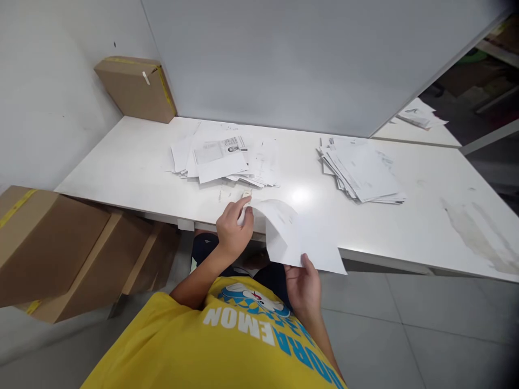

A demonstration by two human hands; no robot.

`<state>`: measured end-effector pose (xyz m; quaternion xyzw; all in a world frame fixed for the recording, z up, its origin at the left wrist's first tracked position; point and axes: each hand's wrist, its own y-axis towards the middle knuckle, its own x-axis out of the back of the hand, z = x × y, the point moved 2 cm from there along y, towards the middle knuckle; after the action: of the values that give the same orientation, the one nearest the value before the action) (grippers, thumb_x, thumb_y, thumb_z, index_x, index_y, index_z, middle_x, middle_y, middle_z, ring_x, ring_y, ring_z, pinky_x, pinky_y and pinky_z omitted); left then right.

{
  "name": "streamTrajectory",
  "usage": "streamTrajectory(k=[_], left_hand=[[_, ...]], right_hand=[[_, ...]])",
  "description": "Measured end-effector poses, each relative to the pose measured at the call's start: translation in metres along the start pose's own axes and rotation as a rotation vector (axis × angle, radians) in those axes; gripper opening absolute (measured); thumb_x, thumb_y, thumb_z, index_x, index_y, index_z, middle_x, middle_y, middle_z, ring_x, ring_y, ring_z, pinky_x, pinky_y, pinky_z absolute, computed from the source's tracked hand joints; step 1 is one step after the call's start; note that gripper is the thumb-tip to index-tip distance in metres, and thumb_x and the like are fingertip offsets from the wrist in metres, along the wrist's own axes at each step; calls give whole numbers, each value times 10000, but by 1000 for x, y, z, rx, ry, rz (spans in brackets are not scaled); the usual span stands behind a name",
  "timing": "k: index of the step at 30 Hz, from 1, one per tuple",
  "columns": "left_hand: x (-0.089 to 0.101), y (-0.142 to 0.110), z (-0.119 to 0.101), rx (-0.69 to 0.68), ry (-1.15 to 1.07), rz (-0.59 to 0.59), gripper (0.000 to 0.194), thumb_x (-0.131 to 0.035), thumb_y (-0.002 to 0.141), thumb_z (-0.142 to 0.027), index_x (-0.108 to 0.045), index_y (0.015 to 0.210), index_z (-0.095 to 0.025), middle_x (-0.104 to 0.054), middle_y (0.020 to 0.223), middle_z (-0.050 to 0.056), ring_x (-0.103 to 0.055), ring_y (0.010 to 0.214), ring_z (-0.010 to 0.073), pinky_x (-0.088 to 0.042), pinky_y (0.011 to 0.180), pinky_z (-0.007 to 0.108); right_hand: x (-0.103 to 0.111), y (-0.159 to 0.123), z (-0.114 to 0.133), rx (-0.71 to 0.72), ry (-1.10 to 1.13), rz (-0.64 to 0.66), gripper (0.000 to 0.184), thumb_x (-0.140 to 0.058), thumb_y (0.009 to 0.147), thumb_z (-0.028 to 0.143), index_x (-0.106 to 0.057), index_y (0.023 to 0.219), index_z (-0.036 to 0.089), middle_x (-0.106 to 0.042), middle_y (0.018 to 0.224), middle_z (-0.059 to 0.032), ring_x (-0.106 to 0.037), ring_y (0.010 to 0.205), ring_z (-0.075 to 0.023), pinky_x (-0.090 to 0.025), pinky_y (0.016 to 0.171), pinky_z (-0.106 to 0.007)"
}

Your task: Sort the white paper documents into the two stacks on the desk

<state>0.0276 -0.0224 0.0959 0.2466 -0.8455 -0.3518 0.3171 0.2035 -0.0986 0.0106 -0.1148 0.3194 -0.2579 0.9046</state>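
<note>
A white sheet of paper [318,237] hangs over the table's front edge, its left part curled upward. My right hand [304,283] grips its lower edge, with the thumb on top and the fingers underneath. At the curled left corner, my left hand [235,229] is closed, thumb and fingers pinching the paper. A small off-white piece [246,193] shows just beyond the left fingertips; I cannot make out what it is. Behind the hands lies a loose pile of printed papers [221,167], the top one bearing a small portrait. Another paper stack [367,173] lies farther right.
The white table [430,216] meets a grey panel [275,65] at the back. A cardboard box [135,89] stands in the far left corner. More cardboard boxes [52,243] are beside me on the left. Other papers [417,114] lie beyond the panel at right.
</note>
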Motion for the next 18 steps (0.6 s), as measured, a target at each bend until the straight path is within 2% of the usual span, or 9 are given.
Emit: streamTrajectory(k=[2, 4, 6, 7, 8, 11, 13, 15, 18], left_hand=[[0, 3, -1, 63, -14, -41, 208, -525, 973, -246, -655, 1122, -180, -685, 792, 26, -599, 626, 112, -489, 594, 224], [-1, 1, 0, 94, -38, -120, 248, -525, 981, -273, -620, 1191, -181, -684, 844, 32, -581, 619, 101, -478, 582, 219], [-3, -8, 0, 36, -67, -195, 286, -512, 988, -267, -581, 1253, -186, -686, 925, 54, -613, 692, 114, -500, 633, 235], [-7, -16, -1, -51, -73, -188, 293, -507, 987, -255, -576, 1265, -195, -679, 920, 52, -623, 717, 122, -508, 661, 246], [-11, -26, -3, -171, -73, -146, 292, -506, 982, -238, -585, 1261, -212, -664, 871, 35, -623, 716, 125, -510, 680, 255], [-28, -57, -8, -516, -44, 140, 302, -527, 949, -187, -648, 1212, -273, -589, 712, -11, -608, 698, 132, -505, 739, 278], [-36, -70, -9, -575, -59, 297, 301, -538, 931, -173, -682, 1175, -273, -633, 773, 15, -634, 831, 161, -506, 837, 313], [-39, -75, -7, -565, -98, 431, 275, -539, 929, -192, -700, 1148, -239, -699, 997, 68, -616, 1072, 209, -486, 963, 359], [-38, -76, -1, -594, -137, 646, 291, -528, 955, -259, -678, 1199, -207, -647, 1313, 87, -491, 1332, 249, -410, 1111, 400]], right_hand=[[0, -2, -5, 13, 22, -11, 642, -664, 853, 312, -449, 1457, 311, -617, 1382, -37, -590, 1257, -196, -540, 1012, -382], [2, -1, -7, 7, 37, -21, 652, -659, 856, 303, -434, 1468, 316, -608, 1394, -35, -588, 1260, -195, -541, 1010, -382], [4, 3, -8, -20, 45, -17, 630, -659, 850, 299, -465, 1449, 297, -614, 1387, -40, -600, 1246, -205, -539, 1018, -396], [4, 5, -8, -39, 51, -9, 611, -660, 846, 299, -490, 1432, 285, -623, 1375, -41, -607, 1235, -210, -536, 1024, -406], [4, 8, -8, -55, 58, 4, 589, -659, 842, 300, -514, 1412, 275, -634, 1361, -40, -613, 1228, -214, -531, 1032, -412], [3, 18, -5, -71, 75, 68, 548, -655, 822, 281, -567, 1363, 259, -655, 1331, -32, -605, 1237, -215, -502, 1071, -419], [2, 24, -3, -89, 85, 100, 570, -658, 768, 227, -594, 1333, 262, -662, 1322, -23, -595, 1249, -217, -497, 1077, -416], [3, 27, -2, -127, 95, 138, 605, -640, 705, 184, -618, 1304, 271, -668, 1315, -20, -595, 1249, -228, -514, 1052, -421], [6, 27, -1, -189, 107, 230, 593, -602, 691, 203, -635, 1276, 294, -666, 1319, -31, -599, 1242, -255, -563, 961, -455]])
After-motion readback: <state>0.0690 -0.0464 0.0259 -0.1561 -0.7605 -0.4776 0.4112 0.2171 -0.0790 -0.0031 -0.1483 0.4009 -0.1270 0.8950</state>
